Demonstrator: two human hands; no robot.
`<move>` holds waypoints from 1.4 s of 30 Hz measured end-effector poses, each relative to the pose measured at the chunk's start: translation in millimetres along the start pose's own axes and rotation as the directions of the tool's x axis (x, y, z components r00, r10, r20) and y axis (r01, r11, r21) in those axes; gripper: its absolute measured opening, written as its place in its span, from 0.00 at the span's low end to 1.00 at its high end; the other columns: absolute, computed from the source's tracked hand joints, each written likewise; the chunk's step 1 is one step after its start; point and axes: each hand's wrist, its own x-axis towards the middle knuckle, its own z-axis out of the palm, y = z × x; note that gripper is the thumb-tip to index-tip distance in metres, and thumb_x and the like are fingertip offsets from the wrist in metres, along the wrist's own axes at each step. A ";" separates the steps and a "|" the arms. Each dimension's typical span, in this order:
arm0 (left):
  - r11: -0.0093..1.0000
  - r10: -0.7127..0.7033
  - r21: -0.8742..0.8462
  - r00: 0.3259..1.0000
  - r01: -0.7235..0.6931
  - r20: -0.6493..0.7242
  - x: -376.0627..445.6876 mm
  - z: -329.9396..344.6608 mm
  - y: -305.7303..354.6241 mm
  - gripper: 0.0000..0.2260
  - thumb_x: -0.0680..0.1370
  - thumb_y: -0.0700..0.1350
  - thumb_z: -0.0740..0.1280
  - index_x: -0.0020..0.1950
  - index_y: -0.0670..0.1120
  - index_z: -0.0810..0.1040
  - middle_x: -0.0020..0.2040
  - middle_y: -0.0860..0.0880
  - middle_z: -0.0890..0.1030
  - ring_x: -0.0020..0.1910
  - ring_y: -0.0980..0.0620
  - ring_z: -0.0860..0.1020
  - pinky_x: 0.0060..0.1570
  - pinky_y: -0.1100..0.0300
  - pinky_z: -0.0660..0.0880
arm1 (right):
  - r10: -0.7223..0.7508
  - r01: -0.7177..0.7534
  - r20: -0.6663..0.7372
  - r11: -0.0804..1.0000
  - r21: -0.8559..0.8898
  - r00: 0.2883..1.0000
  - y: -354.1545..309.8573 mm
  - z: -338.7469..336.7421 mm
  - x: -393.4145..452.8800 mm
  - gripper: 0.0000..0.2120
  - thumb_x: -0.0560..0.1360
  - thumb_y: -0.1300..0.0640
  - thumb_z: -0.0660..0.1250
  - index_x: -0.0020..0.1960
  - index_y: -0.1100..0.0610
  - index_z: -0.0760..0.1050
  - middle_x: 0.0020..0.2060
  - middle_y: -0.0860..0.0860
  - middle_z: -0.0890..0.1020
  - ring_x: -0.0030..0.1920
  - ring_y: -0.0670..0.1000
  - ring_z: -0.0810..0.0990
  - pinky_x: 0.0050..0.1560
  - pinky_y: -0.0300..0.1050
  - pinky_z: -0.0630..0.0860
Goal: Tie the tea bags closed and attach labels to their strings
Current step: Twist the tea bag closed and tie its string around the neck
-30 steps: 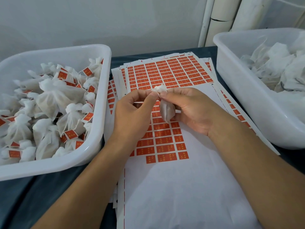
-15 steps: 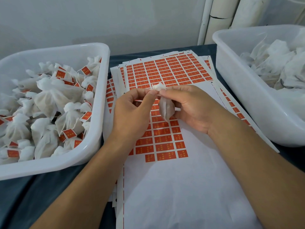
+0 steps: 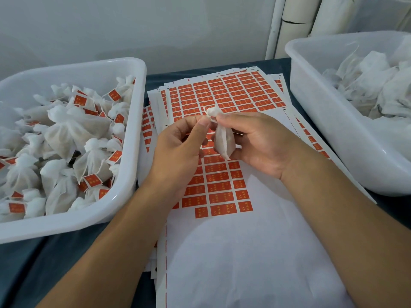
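Above the label sheets [image 3: 222, 96], both hands' fingers [image 3: 224, 118] pinch the tea bag's [image 3: 224, 142] neck.

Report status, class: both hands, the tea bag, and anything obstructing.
Left hand pinches the string at the neck. Right hand holds the tea bag, no label yet. Nothing obstructing.

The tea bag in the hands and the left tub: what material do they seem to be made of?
Tea bag: probably thin matte nonwoven or filter fabric; it is white, slightly translucent, and gathers softly at the neck. Left tub: likely glossy white plastic, with a smooth rounded rim showing highlights.
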 end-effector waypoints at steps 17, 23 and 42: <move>1.000 -0.006 -0.028 1.000 0.006 0.019 -2.2 1.6 2.8 0.11 0.80 0.58 0.67 0.50 0.53 0.84 0.42 0.58 0.85 0.40 0.61 0.82 0.44 0.64 0.76 | 0.010 -0.019 0.042 0.977 0.212 0.999 -0.3 -5.1 1.0 0.17 0.79 0.49 0.70 0.67 0.51 0.78 0.63 0.53 0.80 0.64 0.60 0.77 0.61 0.57 0.81; 0.999 0.011 -0.048 0.999 -0.014 -0.051 -1.3 0.9 0.5 0.09 0.81 0.55 0.68 0.45 0.55 0.84 0.40 0.58 0.84 0.39 0.62 0.81 0.45 0.63 0.76 | -0.001 0.002 -0.020 0.999 0.044 1.000 1.7 -2.1 0.2 0.10 0.78 0.47 0.71 0.57 0.50 0.84 0.56 0.49 0.83 0.61 0.56 0.79 0.58 0.53 0.82; 0.993 0.113 0.042 0.994 -0.113 -0.004 -1.0 3.6 -1.6 0.09 0.84 0.51 0.64 0.49 0.52 0.82 0.38 0.62 0.82 0.39 0.64 0.81 0.38 0.71 0.76 | 0.038 -0.047 0.055 0.985 0.168 0.998 -3.0 -1.2 -4.2 0.15 0.81 0.50 0.67 0.67 0.51 0.77 0.63 0.54 0.80 0.65 0.59 0.78 0.65 0.58 0.78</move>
